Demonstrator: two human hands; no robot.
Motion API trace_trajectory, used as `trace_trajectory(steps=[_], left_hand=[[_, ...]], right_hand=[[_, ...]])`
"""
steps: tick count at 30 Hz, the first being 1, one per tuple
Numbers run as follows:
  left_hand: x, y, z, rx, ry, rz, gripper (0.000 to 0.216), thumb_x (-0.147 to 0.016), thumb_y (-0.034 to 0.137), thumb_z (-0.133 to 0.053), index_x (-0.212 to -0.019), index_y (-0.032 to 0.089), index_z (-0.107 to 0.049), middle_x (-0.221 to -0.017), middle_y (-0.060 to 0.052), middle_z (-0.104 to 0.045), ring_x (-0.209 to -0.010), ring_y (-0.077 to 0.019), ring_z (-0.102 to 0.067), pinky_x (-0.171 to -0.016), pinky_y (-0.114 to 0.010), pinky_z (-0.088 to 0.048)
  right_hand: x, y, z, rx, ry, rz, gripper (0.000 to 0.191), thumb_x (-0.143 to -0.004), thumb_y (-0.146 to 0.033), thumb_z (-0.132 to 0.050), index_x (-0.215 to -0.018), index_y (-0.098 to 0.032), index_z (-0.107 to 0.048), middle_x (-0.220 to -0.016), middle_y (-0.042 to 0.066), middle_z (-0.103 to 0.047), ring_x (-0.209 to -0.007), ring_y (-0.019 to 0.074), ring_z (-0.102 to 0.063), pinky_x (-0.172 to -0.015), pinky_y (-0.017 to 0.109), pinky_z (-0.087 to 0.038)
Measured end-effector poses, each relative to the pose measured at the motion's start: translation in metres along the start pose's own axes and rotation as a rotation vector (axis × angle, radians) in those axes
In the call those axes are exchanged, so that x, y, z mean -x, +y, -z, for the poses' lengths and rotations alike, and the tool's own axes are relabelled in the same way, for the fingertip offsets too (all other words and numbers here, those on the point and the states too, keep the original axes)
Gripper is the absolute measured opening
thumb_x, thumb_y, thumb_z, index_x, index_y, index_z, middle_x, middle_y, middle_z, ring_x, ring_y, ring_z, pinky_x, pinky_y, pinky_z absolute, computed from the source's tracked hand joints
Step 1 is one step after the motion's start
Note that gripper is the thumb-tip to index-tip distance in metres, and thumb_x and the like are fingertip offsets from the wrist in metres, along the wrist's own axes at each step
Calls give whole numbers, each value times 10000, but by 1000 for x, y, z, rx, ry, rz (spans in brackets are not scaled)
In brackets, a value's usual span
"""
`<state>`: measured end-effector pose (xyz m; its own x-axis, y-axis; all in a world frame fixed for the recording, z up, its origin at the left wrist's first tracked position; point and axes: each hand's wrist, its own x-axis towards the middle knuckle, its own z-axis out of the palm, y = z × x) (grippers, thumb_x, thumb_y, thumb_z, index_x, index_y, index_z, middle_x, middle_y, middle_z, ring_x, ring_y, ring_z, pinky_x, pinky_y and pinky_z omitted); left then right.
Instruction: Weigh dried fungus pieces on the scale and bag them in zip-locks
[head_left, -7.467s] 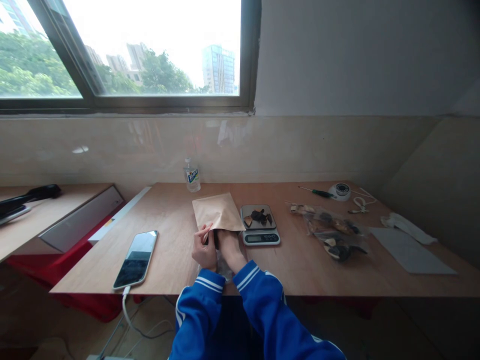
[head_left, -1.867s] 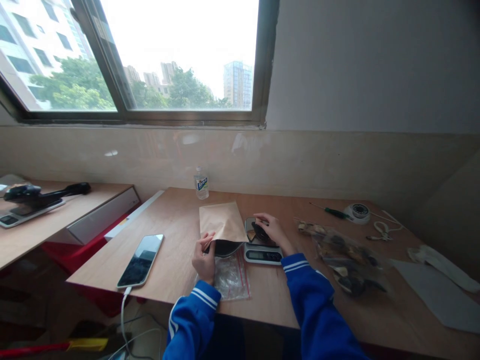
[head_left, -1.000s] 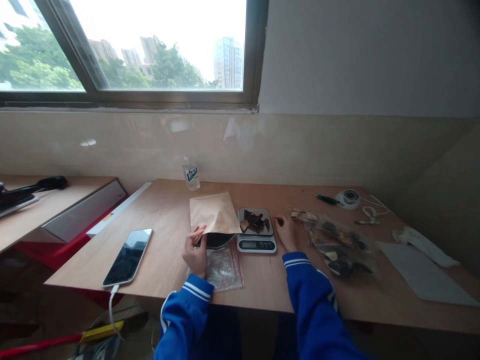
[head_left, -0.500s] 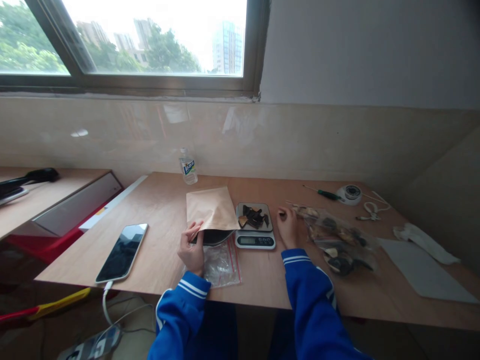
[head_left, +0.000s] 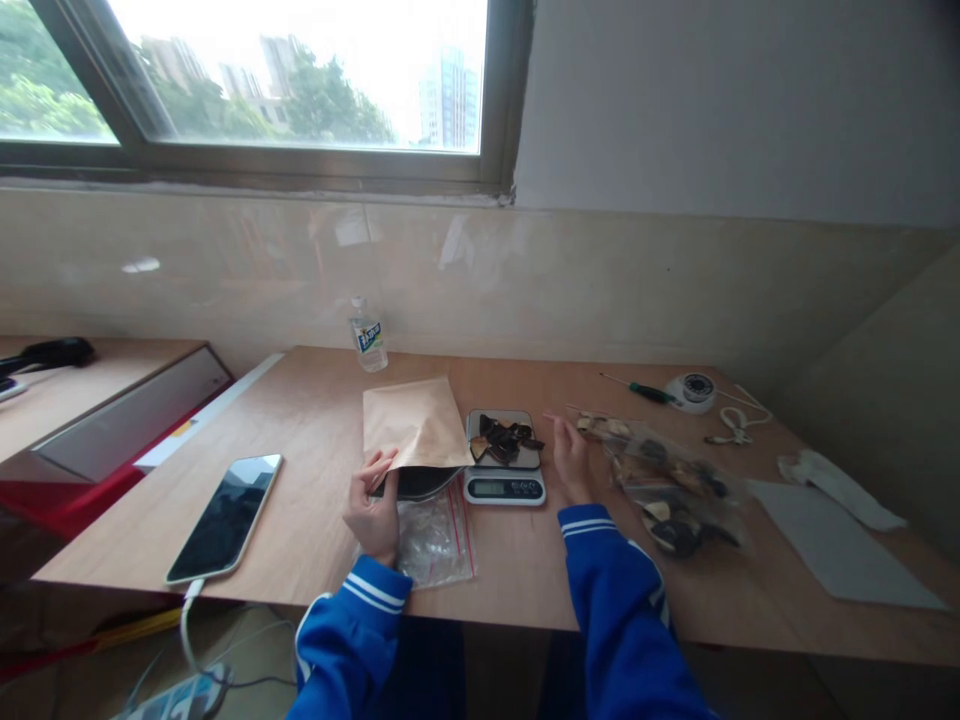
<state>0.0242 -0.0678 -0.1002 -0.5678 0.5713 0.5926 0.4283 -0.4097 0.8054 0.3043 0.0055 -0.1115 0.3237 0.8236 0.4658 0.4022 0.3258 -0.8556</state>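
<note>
I see the left hand pinching the paper bag at its 7 o'clock edge, mouth gaping. From the scale, bearing dark pieces, that bag sits at 10 o'clock; the right hand, fingers loosely apart, is just off the 3 o'clock edge. Tabletop leaves room between bag and phone.

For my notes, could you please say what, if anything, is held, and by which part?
The left hand holds the brown bag by its open mouth's left side; the right hand appears empty.
</note>
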Motion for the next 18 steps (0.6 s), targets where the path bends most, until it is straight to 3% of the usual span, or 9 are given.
trace_trajectory(steps=[7,12,18], left_hand=[[0,1,0,-8,-12,-12,130,-792,280,-636,-864,174,-611,-948,-65,-719,-1068,-221,-627,-896,-369,-516],[0,-2,-1,7,-22,4,129,-792,279,-632,-868,177,-611,-957,-69,-717,-1082,-226,-619,-901,-380,-518],[0,-3,-1,14,-31,13,141,-792,291,-635,-872,178,-609,-963,-74,-716,-1079,-221,-621,-907,-385,-517]], right_hand=[[3,-2,-1,138,-65,111,373,-901,-438,-393,-869,-161,-640,-898,106,-642,-833,208,-594,-728,329,-491],[6,0,-5,155,-124,124,303,-839,-399,-496,-984,-157,-605,-896,76,-587,-764,176,-561,-666,299,-492],[7,-4,-2,153,-111,173,229,-814,-298,-504,-973,-169,-606,-881,64,-555,-756,173,-545,-676,307,-497]])
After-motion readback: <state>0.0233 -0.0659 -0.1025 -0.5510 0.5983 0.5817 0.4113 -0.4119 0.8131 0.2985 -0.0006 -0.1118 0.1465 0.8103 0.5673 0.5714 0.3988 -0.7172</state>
